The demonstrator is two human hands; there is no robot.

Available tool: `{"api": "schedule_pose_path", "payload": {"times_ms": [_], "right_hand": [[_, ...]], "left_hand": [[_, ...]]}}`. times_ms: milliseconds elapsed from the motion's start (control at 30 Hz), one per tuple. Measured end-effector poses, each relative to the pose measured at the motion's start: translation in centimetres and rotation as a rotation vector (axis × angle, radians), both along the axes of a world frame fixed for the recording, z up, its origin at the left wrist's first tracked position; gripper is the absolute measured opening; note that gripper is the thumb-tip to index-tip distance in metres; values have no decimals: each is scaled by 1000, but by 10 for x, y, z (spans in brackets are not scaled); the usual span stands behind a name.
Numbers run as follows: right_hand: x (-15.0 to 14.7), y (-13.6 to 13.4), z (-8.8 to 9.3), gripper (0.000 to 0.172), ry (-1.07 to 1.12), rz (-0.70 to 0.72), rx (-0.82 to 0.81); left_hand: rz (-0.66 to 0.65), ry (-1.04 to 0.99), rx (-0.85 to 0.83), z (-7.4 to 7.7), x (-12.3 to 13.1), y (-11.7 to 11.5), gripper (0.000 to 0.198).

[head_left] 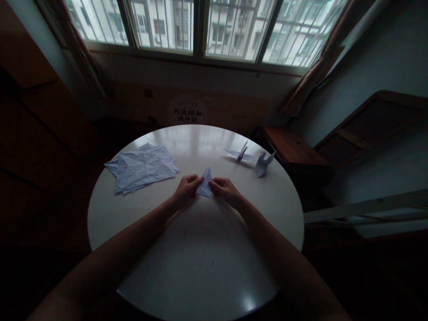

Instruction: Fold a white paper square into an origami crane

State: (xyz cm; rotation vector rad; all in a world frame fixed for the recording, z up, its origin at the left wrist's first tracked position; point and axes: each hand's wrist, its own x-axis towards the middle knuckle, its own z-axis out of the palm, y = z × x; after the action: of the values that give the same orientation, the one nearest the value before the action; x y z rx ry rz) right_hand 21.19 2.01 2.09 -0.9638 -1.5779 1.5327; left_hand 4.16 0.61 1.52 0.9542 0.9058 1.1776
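Observation:
A small piece of folded paper (205, 186), pale and pointed at the top, is held just above the white round table (197, 249). My left hand (187, 189) pinches its left edge between thumb and fingers. On the opposite edge, my right hand (224, 188) grips it the same way. The other fingers of both hands are curled in, and part of the paper's sides is hidden behind the thumbs.
Creased paper sheets (145, 167) lie in a loose stack at the left of the table. Two folded paper cranes, one winged crane (243, 154) and one narrower crane (263, 165), stand at the right. Beyond the table are a wooden bench (294, 145) and a barred window (230, 29).

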Motion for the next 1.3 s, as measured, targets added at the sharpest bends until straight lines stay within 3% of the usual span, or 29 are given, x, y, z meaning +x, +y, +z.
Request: {"api": "schedule_pose_path", "payload": {"times_ms": [200, 333, 433, 600, 767, 967, 1133, 1300], "right_hand": [[2, 0, 3, 50, 25, 13, 81], [3, 4, 2, 47, 49, -70, 85], [6, 7, 0, 45, 71, -143, 100], [8, 10, -4, 42, 114, -145, 69], [4, 10, -7, 45, 166, -141, -8], [3, 7, -6, 50, 59, -54, -67], [2, 2, -2, 49, -7, 12, -80], [-1, -2, 4, 46, 80, 6, -26]], "left_hand": [[-74, -87, 34, 6, 2, -2, 51], [-72, 17, 41, 4, 1, -2, 51], [-145, 123, 54, 1, -1, -3, 50], [-227, 97, 97, -3, -3, -2, 48], [-191, 53, 120, -3, -1, -2, 48], [-106, 55, 93, -3, 2, -4, 49], [-117, 43, 109, -3, 1, -4, 49], [-149, 39, 131, -4, 0, -3, 48]]}}
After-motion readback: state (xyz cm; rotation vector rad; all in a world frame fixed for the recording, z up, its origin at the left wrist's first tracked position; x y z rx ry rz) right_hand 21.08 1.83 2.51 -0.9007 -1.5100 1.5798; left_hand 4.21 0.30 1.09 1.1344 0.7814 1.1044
